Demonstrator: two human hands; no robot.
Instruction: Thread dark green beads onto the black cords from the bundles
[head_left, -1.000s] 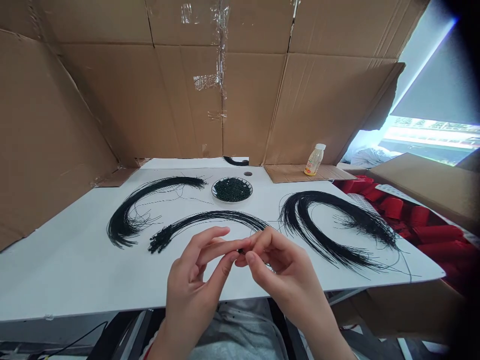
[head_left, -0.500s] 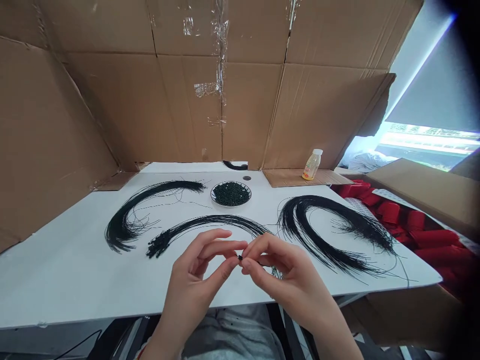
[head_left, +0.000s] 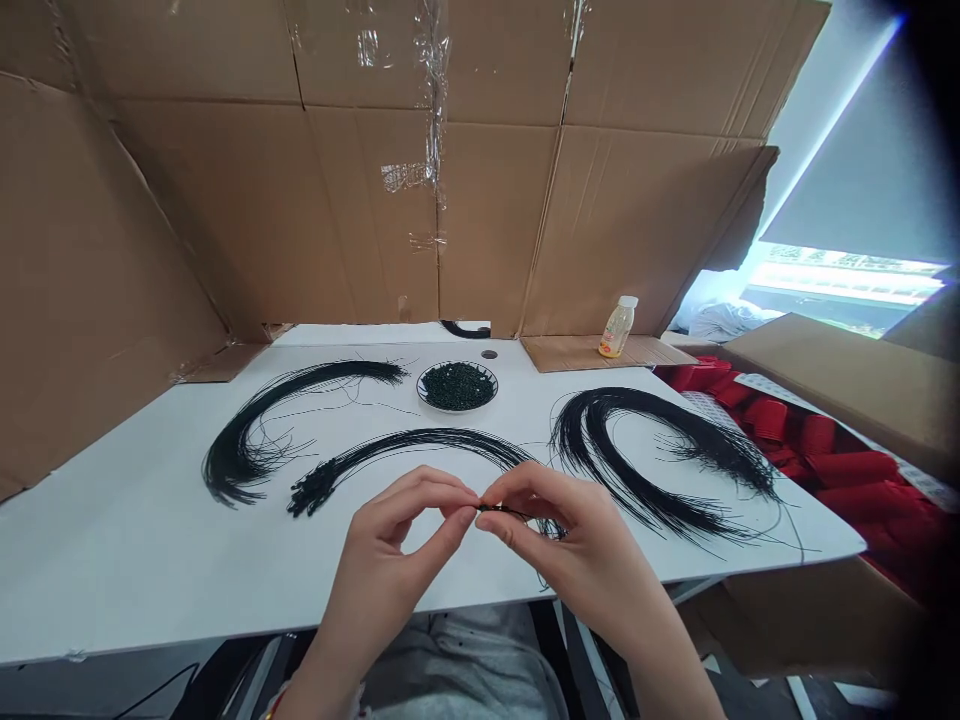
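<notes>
Over the front part of the white table (head_left: 225, 590), my left hand (head_left: 409, 540) and my right hand (head_left: 574, 525) meet fingertip to fingertip. Left thumb and forefinger pinch the end of a thin black cord (head_left: 504, 509). Its length runs between my right thumb and fingers and trails beneath that hand. Whether a small piece sits in the left pinch is hidden. Just beyond my hands lies a curved bundle of black cords (head_left: 420, 440), with a cluster of small dark pieces (head_left: 313, 488) at its left end. A plate (head_left: 458, 409) behind it holds a heap of small dark pieces (head_left: 458, 384).
Black cord bundles lie at left (head_left: 247, 440) and right (head_left: 600, 440). A bottle (head_left: 618, 328) stands on a cardboard flap. Cardboard walls (head_left: 337, 220) enclose the back and left. Beyond the right edge, a carton holds red rolls (head_left: 855, 470). A small grey disc (head_left: 489, 354) lies behind the plate.
My fingertips have shifted on the cord. More of it now shows between my right thumb and forefinger, which have parted slightly. The left fingers are drawn closer together. The view has shifted a little.
</notes>
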